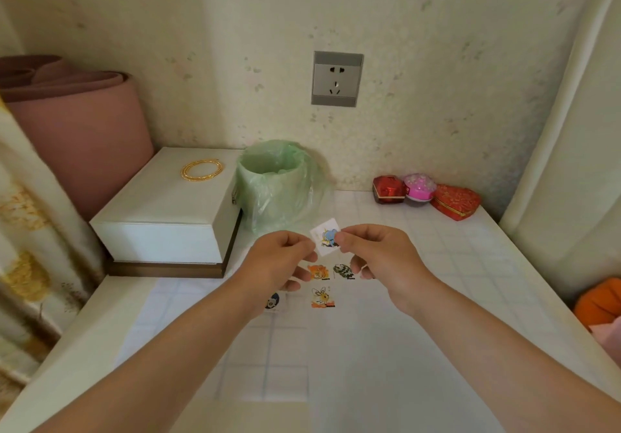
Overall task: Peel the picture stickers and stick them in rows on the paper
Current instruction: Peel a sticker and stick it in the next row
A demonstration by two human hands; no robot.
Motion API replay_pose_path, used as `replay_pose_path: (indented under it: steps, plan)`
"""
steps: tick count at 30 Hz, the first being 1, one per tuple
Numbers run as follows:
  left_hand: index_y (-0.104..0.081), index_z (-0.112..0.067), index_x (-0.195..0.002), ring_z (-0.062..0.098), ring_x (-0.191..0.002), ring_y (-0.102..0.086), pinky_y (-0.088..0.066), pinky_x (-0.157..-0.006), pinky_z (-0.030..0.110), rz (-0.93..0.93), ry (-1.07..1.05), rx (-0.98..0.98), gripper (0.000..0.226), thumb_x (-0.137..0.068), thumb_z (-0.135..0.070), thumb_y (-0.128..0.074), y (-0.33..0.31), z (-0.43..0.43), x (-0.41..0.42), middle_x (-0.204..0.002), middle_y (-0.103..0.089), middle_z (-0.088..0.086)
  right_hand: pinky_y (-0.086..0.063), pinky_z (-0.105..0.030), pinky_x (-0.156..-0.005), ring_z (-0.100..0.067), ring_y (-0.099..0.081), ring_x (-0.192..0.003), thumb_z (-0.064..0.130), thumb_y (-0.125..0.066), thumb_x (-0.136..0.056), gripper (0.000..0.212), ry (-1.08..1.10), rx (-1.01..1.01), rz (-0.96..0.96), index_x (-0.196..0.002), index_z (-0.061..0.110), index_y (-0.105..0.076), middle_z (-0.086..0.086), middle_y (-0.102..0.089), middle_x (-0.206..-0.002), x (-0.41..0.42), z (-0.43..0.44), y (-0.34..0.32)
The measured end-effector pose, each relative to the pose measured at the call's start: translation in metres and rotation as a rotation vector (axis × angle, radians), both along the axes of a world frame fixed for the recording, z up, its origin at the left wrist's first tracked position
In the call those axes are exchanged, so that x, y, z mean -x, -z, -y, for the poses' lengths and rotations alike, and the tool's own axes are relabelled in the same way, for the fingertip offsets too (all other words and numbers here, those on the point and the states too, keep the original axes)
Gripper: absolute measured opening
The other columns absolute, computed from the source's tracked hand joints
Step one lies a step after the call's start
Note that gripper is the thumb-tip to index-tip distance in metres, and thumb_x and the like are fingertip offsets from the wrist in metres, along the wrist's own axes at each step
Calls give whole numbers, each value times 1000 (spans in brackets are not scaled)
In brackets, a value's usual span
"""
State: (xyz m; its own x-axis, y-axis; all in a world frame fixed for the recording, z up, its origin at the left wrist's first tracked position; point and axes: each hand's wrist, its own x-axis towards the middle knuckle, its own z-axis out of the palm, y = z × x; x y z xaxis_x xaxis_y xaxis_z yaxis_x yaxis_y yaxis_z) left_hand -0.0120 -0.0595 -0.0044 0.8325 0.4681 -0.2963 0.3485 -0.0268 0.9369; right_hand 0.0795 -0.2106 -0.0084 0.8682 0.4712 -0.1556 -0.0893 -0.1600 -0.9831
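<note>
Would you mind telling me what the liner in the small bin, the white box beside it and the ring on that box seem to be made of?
Liner: thin green plastic film, see-through and crinkled. White box: smooth matte skin, perhaps coated board or leatherette; hard to tell. Ring: shiny gold colour, probably metal, though plated plastic is possible.

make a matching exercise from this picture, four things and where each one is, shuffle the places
Things:
1. blue picture sticker
2. gold bangle
3. red heart-shaped box
4. green-lined bin

Places:
A. on top of the white box
B. standing right beside the white box, near the wall
C. pinched between the left hand and the right hand
D. at the far right of the table, by the wall

Pairs: 1-C, 2-A, 3-D, 4-B
</note>
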Motion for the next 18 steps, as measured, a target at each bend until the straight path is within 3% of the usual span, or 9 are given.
replay_pose_path:
  steps: [7,11,14,16,18]
  plan:
    - [-69,-11,-96,15,-62,-66,-49,-54,24,15,43,47,13,-95,-19,-59,0,5,-3,-81,-75,-1,-35,-24,-51,-12,-52,-49,20,-78,-84,8,2,31,-39,-88,13,-77,3,-71,-71,-4,9,3]
    - [-68,-13,-90,12,-59,-65,-49,-53,23,19,67,-29,11,-95,-17,-60,3,7,-3,-76,-74,-3,-35,-23,-50,-12,-54,-50,24,-78,-85,12,-39,114,-15,-89,13,-77,1,-74,-74,-4,11,2]
    - [-67,-12,-88,12,-58,-63,-49,-54,24,22,91,-111,10,-94,-16,-59,9,7,-4,-73,-72,-4,-45,-26,-53,-12,-58,-52,32,-78,-84,14,-50,273,102,-85,18,-77,3,-76,-76,-7,12,6]
    - [-66,-12,-88,12,-58,-63,-48,-54,24,27,118,-165,9,-94,-15,-59,12,8,-5,-75,-72,-3,-52,-30,-63,-12,-61,-55,34,-80,-82,13,-29,283,143,-83,22,-76,4,-75,-75,-9,13,9]
    - [-66,-13,-88,11,-58,-63,-48,-54,24,34,154,-199,8,-93,-16,-60,16,9,-7,-76,-73,-3,-51,-27,-63,-12,-60,-55,30,-81,-82,11,-27,245,135,-84,20,-75,8,-73,-68,-10,14,10]
